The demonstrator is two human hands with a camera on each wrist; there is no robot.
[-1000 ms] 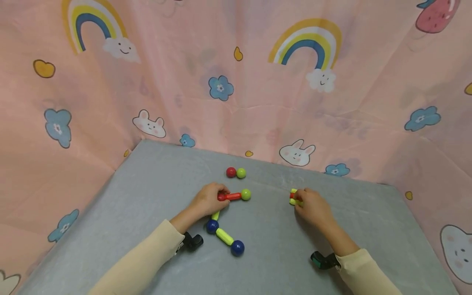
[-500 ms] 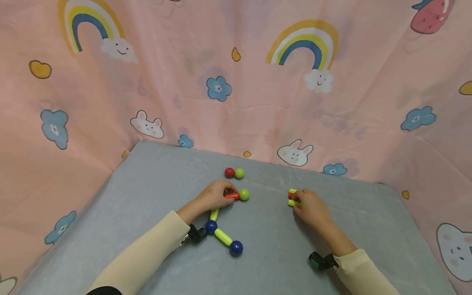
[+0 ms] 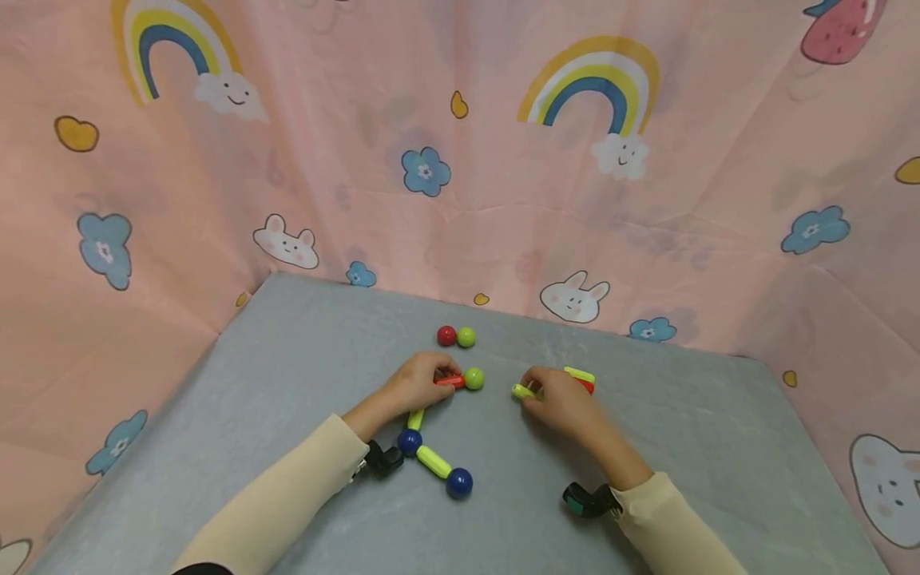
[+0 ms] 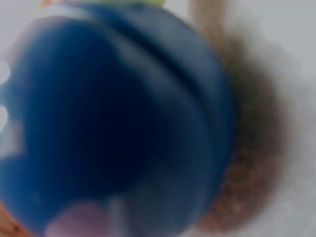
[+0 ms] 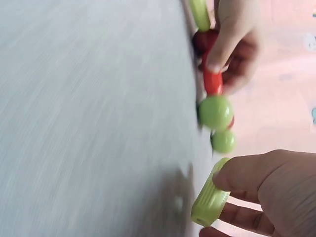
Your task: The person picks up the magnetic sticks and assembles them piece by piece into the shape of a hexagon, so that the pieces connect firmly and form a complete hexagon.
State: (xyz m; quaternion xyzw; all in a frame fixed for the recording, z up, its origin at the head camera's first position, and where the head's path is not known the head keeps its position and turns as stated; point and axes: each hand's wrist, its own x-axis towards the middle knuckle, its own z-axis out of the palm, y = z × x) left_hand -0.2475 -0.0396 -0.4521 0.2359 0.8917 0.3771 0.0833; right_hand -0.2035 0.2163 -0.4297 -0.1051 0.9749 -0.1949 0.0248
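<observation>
My left hand [image 3: 417, 383] pinches a red magnetic stick [image 3: 450, 382] with a green ball [image 3: 473, 378] at its right end. In the right wrist view a dark red ball [image 5: 201, 43] joins the stick's other end; the hand hides it from the head view. From there the chain runs toward me through a yellow-green stick [image 3: 415, 420], a blue ball [image 3: 410, 442], another yellow-green stick [image 3: 434, 461] and a blue end ball [image 3: 459, 483]. Between thumb and fingers, my right hand [image 3: 564, 402] holds a loose yellow-green stick [image 5: 211, 201], apart from the green ball.
Behind the chain lie a loose red ball [image 3: 446, 335] and green ball [image 3: 466, 337], side by side. Beyond my right hand are a yellow-green stick [image 3: 579, 374] and a partly hidden red stick [image 3: 586, 386]. A pink printed curtain [image 3: 489, 239] borders the grey tabletop [image 3: 503, 511].
My right hand has picked the yellow-green stick from beside the other sticks and carried it left toward the green ball. My left hand shifted right along the red stick, then stayed.
</observation>
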